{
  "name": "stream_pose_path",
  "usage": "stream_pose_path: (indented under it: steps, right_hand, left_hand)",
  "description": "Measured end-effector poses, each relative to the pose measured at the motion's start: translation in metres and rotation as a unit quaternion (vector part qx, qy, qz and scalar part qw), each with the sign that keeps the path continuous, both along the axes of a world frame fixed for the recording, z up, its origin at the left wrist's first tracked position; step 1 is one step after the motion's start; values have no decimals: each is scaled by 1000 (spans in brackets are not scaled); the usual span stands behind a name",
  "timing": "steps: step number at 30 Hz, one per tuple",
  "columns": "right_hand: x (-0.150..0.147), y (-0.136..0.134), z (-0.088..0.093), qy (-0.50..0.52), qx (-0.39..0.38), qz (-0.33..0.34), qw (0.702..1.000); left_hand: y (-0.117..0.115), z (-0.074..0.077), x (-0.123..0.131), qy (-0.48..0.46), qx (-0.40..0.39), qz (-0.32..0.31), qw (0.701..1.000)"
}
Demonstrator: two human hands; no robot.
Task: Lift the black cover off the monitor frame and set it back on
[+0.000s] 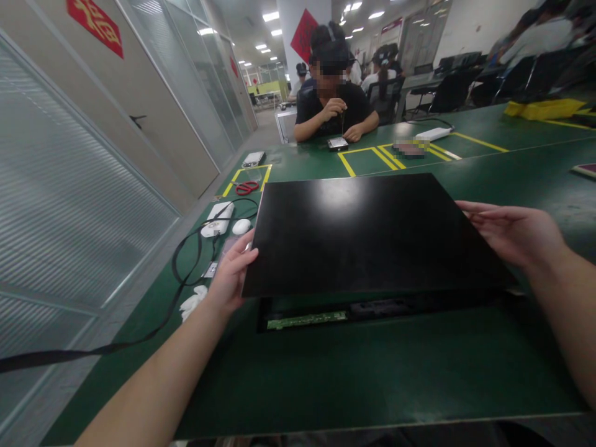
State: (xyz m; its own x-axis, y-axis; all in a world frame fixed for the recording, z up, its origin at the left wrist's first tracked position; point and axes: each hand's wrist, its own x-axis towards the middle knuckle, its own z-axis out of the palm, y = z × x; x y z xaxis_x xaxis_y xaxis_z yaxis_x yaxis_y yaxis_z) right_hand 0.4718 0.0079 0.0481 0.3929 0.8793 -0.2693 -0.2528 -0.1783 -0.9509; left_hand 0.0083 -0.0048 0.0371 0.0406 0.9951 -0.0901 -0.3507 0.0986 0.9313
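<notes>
A large flat black display panel (372, 236) is held up between my two hands, its glossy face toward me and upward. My left hand (233, 273) grips its left edge, thumb on the front. At the opposite edge, my right hand (516, 233) supports the panel, with its fingertips partly hidden behind it. Beneath the panel lies a dark frame (263, 316) on the green table, mostly covered. Along the frame's near side a green circuit board strip (307, 320) shows.
Left on the table (354, 379) are a white device (218, 218), a white mouse-like object (241, 226), a black strap (179, 279), crumpled white material (193, 299) and red-handled scissors (246, 187). Across the table, a person (333, 105) works over a small device (338, 144).
</notes>
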Motion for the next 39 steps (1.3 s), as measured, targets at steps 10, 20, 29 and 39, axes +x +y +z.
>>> stream_pose_path:
  steps: [10,20,29,39]
  right_hand:
    - [10,7,-13,-59,-9,-8,998]
    - [8,8,-13,-101,-58,-3,993]
    - [5,7,-12,-99,-59,-6,993]
    - [16,10,-20,-160,-65,30,985]
  left_hand:
    - [-2,-6,4,51,-48,40,997]
    - [-2,-15,8,82,-24,65,994]
    - [-2,-13,9,130,-4,82,988]
    - [3,-26,4,120,17,56,991]
